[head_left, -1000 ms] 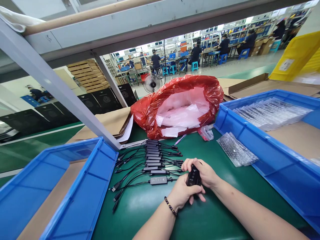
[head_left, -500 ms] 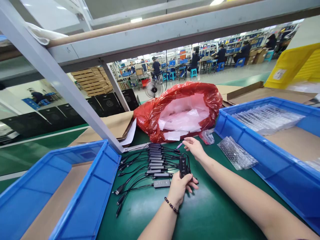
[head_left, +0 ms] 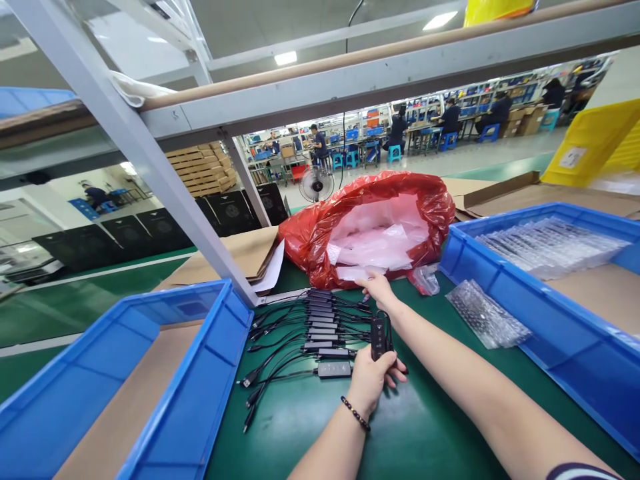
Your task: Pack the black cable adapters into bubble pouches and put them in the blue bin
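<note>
My left hand [head_left: 374, 380] is closed around a black inline cable controller [head_left: 379, 337] with small buttons on its face, its black cable looped alongside. My right hand [head_left: 379, 291] reaches forward, index finger stretched out, at the front lip of a red plastic bag [head_left: 313, 233]. Its fingertips are close to a white plastic sleeve [head_left: 357, 273] at the bag's mouth; whether they touch it I cannot tell. Left of my hands lies a column of similar controllers [head_left: 335, 370], their black cables [head_left: 270, 373] trailing leftward. Nearest the front, one controller lies face up.
A blue bin [head_left: 215, 360] with a cardboard base stands at left. The blue bin [head_left: 500, 293] at right holds rows of bubble-wrapped packs [head_left: 550, 247]. More bubble wrap [head_left: 485, 313] lies beside it on the green table [head_left: 425, 427]. A metal shelf post [head_left: 165, 180] rises behind the left bin.
My right hand has moved left and forward to the bag's front lip, covering the small purple item near its fingertips. My left hand keeps its hold on the controller. The view has shifted slightly.
</note>
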`<action>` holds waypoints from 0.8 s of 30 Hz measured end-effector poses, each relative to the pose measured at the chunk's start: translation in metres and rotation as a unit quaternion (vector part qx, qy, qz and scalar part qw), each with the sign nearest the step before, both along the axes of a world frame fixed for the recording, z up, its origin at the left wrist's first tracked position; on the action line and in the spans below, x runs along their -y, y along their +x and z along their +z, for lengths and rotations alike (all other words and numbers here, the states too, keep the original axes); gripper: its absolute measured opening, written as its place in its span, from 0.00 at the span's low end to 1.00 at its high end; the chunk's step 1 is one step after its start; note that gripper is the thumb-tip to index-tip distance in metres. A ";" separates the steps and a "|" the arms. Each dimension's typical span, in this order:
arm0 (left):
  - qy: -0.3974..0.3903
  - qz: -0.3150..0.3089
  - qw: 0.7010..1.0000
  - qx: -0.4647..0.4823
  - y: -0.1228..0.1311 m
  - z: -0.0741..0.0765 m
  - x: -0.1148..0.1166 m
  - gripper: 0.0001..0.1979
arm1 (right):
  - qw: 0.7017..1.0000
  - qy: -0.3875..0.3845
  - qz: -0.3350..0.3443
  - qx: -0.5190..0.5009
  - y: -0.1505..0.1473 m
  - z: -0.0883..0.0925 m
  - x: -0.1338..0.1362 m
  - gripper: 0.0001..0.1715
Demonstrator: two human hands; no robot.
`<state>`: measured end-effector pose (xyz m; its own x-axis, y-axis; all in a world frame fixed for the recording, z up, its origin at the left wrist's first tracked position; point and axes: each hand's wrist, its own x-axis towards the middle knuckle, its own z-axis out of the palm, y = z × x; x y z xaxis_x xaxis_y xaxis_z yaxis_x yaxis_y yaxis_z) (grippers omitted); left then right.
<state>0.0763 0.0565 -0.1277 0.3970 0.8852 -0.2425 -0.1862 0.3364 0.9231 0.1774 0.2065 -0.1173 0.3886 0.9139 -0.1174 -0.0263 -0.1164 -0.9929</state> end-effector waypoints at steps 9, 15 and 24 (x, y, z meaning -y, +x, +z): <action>0.002 0.002 1.000 -0.003 -0.001 0.004 -0.001 0.13 | 0.997 0.024 0.001 0.079 0.002 -0.002 -0.005 0.06; 0.007 0.024 1.000 0.005 -0.003 0.006 -0.001 0.14 | 0.975 0.139 -0.013 0.174 0.016 0.020 0.019 0.09; 0.045 0.083 0.995 0.035 -0.009 0.011 -0.007 0.18 | 0.979 0.180 0.014 0.091 0.052 0.026 0.085 0.20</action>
